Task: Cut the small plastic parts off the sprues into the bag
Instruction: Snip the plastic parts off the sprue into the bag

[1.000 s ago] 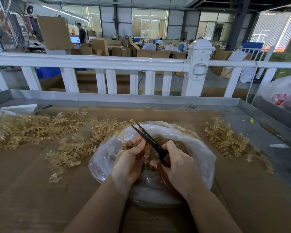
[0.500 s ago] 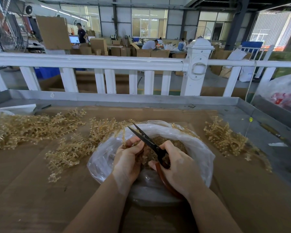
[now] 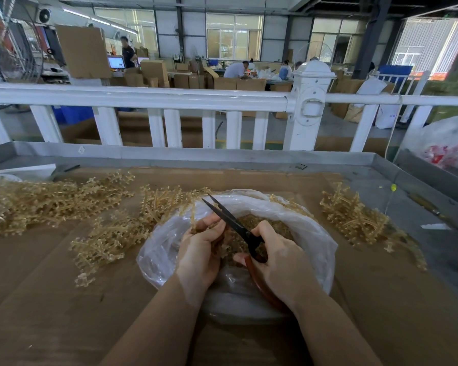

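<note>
Midway through the job, a person works both hands over a clear, crumpled plastic bag (image 3: 312, 233) that sits open-mouthed on the brown cardboard-covered worktable (image 3: 50, 299). The right hand (image 3: 280, 262) curls its fingers and thumb through the red-brown loop handles of a pair of black-bladed scissors (image 3: 230, 220), whose blades point up and to the left and stand slightly apart at the tips. The left hand (image 3: 201, 249) pinches one translucent amber plastic sprue (image 3: 192, 216) between thumb and curled fingers, holding it just beside the blades above the bag's mouth; whether the blades touch the sprue cannot be told. Inside the bag lies a heap of small amber cut parts (image 3: 273, 228), filling much of the visible opening, which suggests that a good share of cutting is done. Much appears to remain: a broad pile of amber sprues (image 3: 50, 199) lies to the left of the bag, reaching nearly to its rim. A smaller heap of amber sprue frames (image 3: 354, 217) lies to the right, well apart from the hands; whether these are already stripped cannot be told. A white railing (image 3: 169, 97) borders the far side of the table.
</note>
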Tool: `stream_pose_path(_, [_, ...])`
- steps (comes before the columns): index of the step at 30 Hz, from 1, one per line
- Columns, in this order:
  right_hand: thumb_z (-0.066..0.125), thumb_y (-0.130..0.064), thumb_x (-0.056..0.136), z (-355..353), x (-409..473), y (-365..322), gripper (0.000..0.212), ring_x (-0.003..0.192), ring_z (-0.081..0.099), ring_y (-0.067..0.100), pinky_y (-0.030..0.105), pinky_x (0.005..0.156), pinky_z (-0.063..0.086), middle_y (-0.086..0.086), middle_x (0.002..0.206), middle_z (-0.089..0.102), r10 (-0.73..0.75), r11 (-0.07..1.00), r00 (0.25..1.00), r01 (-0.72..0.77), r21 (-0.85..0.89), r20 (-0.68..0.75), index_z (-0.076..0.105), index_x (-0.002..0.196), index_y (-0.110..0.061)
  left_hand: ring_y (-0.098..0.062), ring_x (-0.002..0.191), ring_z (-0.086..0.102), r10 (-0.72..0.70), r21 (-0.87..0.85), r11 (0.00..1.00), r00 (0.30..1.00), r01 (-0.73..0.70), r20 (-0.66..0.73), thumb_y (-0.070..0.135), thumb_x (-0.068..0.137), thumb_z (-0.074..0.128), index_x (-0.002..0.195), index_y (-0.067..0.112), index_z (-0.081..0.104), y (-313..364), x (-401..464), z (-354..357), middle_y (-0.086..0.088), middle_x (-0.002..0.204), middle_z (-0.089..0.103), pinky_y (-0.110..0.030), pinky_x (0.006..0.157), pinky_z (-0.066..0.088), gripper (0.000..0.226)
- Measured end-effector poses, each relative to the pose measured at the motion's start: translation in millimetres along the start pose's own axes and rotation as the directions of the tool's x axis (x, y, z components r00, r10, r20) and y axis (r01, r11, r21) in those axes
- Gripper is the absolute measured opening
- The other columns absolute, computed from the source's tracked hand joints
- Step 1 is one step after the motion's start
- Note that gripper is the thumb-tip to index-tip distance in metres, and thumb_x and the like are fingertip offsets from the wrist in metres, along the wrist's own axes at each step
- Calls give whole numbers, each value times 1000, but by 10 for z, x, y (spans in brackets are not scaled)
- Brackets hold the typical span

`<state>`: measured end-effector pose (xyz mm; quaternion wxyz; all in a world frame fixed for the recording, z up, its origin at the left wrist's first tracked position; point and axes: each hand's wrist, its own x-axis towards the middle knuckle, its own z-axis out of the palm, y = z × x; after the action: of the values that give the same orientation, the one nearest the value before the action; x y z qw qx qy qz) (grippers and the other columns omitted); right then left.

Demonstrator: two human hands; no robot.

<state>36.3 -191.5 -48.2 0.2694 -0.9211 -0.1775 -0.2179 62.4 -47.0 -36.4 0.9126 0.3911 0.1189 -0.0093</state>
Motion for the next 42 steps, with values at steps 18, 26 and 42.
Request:
stream_pose_path(18, [61,-57,78,31,-27,22,37,81,56,1,7,67,38,-15,89,61,28,999,999,-29,-40,-26,53,101,-29,-21,93,70,130,-104,986,992,-129,-1,-14,91,43,122,44,42,-59,52,-29,-11,103,72,-41,86,54,66])
stream_pose_path(26, [67,-51,78,55,-19,46,37,83,59,7,17,69,43,-11,89,63,68,995,996,-72,-64,-56,54,101,-26,-24,93,71,5,-90,996,1000,-6,-10,24,100,46,119,7,61,-48,103,-38,-14,104,72,-34,74,59,30])
stream_pose_path(42, [72,-46,77,16,-22,19,36,78,54,0,2,71,38,-14,87,61,57,996,982,-43,81,-181,56,101,-24,-21,77,61,102,-16,995,995,-102,-17,-1,88,58,95,5,60,-101,98,-56,-11,85,62,-36,81,53,10])
